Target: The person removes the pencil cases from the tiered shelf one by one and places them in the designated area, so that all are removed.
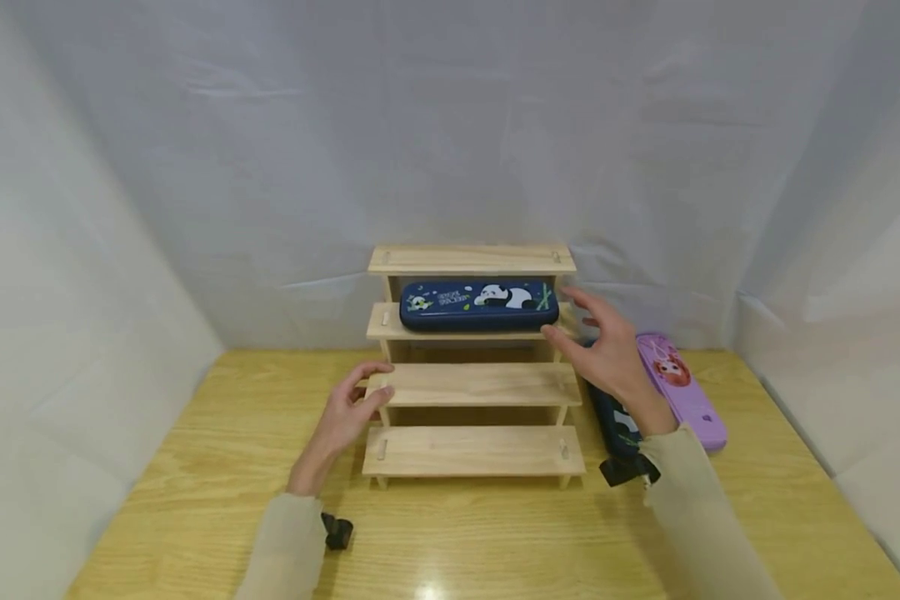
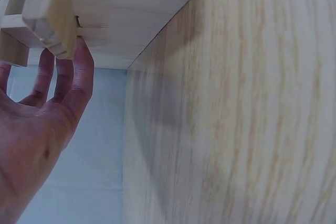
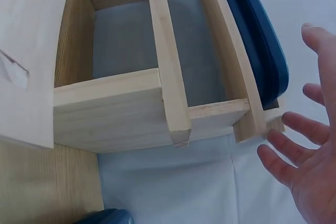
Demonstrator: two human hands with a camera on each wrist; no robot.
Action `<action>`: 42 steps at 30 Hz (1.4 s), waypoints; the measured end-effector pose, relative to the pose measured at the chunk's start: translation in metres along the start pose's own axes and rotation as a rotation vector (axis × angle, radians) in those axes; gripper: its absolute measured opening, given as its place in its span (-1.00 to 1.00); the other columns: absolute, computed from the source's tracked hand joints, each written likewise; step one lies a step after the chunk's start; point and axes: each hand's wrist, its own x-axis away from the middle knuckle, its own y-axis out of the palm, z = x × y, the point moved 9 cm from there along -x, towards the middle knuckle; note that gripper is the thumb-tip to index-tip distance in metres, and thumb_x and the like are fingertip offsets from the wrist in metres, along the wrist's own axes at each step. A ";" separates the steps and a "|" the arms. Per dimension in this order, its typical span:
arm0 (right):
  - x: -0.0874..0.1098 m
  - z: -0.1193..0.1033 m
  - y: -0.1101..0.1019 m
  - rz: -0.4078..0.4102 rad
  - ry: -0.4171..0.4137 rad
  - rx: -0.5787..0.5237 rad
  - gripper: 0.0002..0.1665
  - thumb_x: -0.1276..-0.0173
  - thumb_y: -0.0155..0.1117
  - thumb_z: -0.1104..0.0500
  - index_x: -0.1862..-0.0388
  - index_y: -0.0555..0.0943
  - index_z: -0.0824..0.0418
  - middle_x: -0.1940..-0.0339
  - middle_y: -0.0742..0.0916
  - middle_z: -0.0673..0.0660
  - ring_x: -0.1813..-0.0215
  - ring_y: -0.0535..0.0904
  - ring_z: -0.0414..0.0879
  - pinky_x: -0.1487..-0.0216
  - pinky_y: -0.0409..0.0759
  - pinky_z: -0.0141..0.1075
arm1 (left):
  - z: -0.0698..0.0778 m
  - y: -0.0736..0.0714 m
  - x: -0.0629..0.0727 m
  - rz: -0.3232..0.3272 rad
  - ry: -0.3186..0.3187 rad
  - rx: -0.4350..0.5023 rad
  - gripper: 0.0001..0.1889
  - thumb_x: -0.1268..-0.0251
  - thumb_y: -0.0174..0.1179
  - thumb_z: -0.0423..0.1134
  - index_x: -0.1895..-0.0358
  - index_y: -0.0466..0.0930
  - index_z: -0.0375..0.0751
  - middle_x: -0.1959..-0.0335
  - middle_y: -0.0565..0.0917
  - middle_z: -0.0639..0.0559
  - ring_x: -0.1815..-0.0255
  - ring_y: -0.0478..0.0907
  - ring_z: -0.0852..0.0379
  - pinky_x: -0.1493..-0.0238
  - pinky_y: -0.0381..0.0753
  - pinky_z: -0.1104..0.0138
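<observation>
A dark blue pencil case (image 1: 480,306) with a panda print lies lengthwise on the second tier from the top of a stepped wooden display shelf (image 1: 472,452). My left hand (image 1: 347,411) grips the left end of the tier below it, thumb at the front edge and fingers round the back. In the left wrist view, the fingers (image 2: 84,69) curl about the end of that board (image 2: 50,14). Beside the case's right end is my right hand (image 1: 607,346), thumb and fingers spread. The right wrist view shows a gap between its fingers (image 3: 289,148) and the case (image 3: 257,40).
On the table to the right of the shelf lie a purple pencil case (image 1: 686,396) with a cartoon figure and another dark blue case (image 1: 607,421), partly hidden by my right arm. White sheeting (image 1: 465,150) hangs behind and on both sides of the wooden table (image 1: 450,542).
</observation>
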 end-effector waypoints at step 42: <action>-0.025 0.001 0.030 -0.256 0.112 0.064 -0.22 -0.15 0.59 -0.14 -0.27 0.56 0.17 -0.07 0.47 0.19 0.09 0.43 0.03 0.14 0.38 -0.21 | 0.003 0.000 0.001 0.009 0.003 -0.013 -0.65 -0.52 0.20 -0.13 -0.28 0.52 -0.05 -0.44 0.42 -0.07 0.13 0.50 0.07 0.23 0.71 0.26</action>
